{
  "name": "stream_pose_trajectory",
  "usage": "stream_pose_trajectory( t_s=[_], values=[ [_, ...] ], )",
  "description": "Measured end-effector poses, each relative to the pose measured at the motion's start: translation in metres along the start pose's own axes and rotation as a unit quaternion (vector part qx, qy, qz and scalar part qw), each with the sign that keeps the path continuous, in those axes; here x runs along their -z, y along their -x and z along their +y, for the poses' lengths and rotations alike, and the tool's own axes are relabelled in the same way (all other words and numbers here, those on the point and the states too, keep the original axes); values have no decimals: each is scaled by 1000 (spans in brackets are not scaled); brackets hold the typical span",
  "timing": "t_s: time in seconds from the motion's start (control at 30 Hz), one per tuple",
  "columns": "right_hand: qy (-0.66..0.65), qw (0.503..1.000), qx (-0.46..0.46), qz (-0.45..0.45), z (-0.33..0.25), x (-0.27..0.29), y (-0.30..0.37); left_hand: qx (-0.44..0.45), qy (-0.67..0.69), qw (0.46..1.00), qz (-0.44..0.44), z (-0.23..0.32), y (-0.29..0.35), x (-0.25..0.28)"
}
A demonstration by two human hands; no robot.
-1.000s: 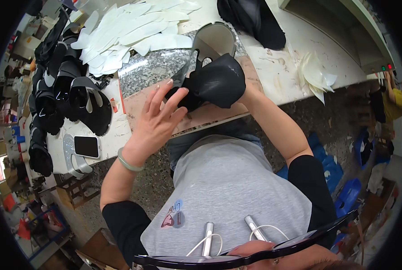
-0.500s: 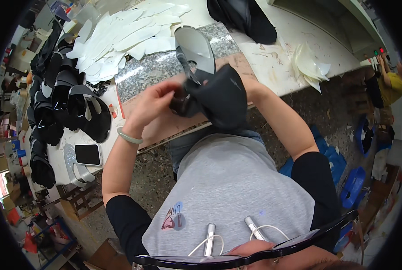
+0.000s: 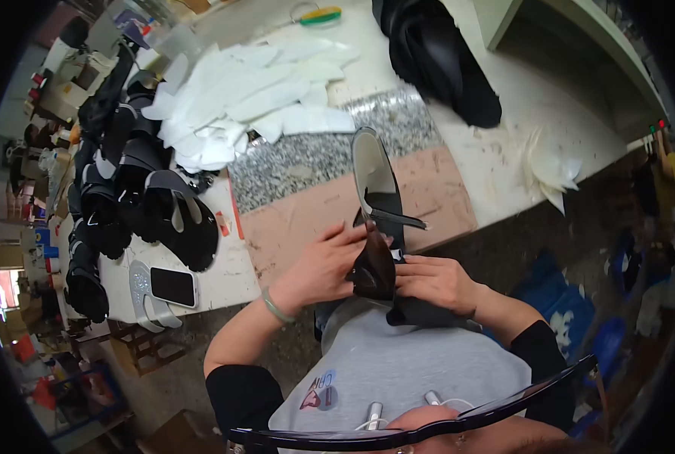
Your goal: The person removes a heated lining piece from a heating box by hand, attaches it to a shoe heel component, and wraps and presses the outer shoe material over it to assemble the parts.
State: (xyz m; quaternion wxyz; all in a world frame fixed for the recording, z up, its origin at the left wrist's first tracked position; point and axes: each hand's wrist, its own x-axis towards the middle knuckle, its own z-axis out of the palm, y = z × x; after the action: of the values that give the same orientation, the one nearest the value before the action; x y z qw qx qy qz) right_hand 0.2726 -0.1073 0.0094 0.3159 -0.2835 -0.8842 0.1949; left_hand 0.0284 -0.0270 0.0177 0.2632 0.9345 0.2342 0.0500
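A black shoe upper (image 3: 376,266) is held between my two hands at the near edge of the bench, its strip with a pale grey lining standing up over the pink board (image 3: 307,227). My left hand (image 3: 318,266) grips the glossy dark side of the upper, its fingers bent against the edge. On the other side my right hand (image 3: 437,283) is closed on the matte black part, fingers pressed together over it. The lower folds hang against my shirt, and both thumbs are mostly hidden.
White cut-out pieces (image 3: 254,98) lie heaped beyond the granite slab (image 3: 299,166). Black shoe uppers (image 3: 182,219) line the left, near a phone (image 3: 174,287). Black pieces (image 3: 443,60) lie far right, pale curled scraps (image 3: 550,168) nearer. A metal housing (image 3: 572,68) bounds the right.
The shoe upper has come nearer my body and turned, its lined strip now upright. My right hand has come out from behind the black material to its near side. My view has shifted.
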Motion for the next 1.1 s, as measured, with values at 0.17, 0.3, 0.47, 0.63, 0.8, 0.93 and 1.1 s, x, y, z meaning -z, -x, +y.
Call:
stream_pose_trajectory(
  t_s=[0.17,0.3,0.47,0.63,0.8,0.93,1.1],
  values=[
    [-20,999,-9,40,-5,5,-2,-8,-23,999,21,1,-7,8],
    [-166,984,-58,30,4,12,-11,-14,-11,999,43,-14,-12,-3],
    [-214,976,-32,-25,9,14,-4,-44,11,997,58,-16,-22,-3],
    [-195,972,-85,99,37,5,-7,6,75,990,116,-2,-24,-3],
    [-156,980,-85,88,39,-3,-5,47,97,987,123,-3,-33,-10],
    [-53,988,-25,145,32,-10,-2,28,33,993,113,-5,-30,-14],
    [-39,992,51,105,15,-5,7,8,-31,989,147,2,-36,-11]
  ],
)
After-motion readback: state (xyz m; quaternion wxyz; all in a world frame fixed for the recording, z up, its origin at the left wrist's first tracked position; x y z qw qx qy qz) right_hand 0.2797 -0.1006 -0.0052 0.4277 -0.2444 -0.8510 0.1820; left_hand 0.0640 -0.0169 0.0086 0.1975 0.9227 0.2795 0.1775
